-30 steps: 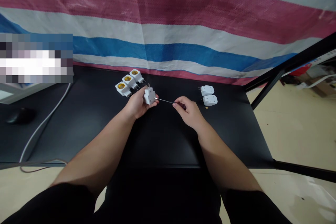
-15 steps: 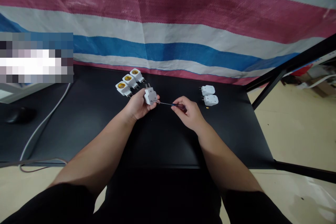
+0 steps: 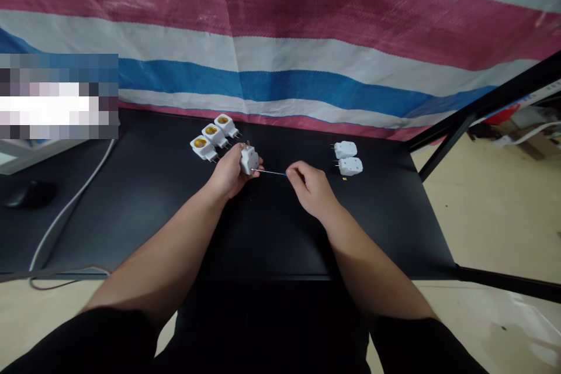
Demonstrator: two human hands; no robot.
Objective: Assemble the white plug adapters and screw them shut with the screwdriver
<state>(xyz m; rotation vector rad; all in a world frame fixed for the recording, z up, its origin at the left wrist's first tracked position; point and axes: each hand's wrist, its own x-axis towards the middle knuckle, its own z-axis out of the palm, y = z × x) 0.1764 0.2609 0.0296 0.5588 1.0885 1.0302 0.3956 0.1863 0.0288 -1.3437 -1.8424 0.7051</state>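
Observation:
Over the middle of the black table, my left hand (image 3: pixel 231 174) is closed around a white plug-in lamp socket (image 3: pixel 249 160), its back with small screw holes turned toward my right. My right hand (image 3: pixel 310 184) grips a screwdriver (image 3: pixel 270 173) by the handle, which the fingers mostly hide. The thin metal shaft points left, and its tip meets a lower hole of the held socket. Just beyond my left hand, three white sockets with brass-coloured round insides, such as the nearest one (image 3: pixel 200 144), lie in a slanted row with prongs pointing right.
Two white plug pieces, one behind (image 3: pixel 345 149) and one in front (image 3: pixel 350 166), lie on the table's right side beside a tiny yellow bit (image 3: pixel 344 179). A black mouse (image 3: pixel 30 194) and a pale cable (image 3: pixel 72 204) are at left. Striped sheeting (image 3: pixel 280 85) hangs behind.
My right hand has turned around the screwdriver handle, its fingers now more curled over it. The held socket has tilted slightly; the tip stays at the same hole.

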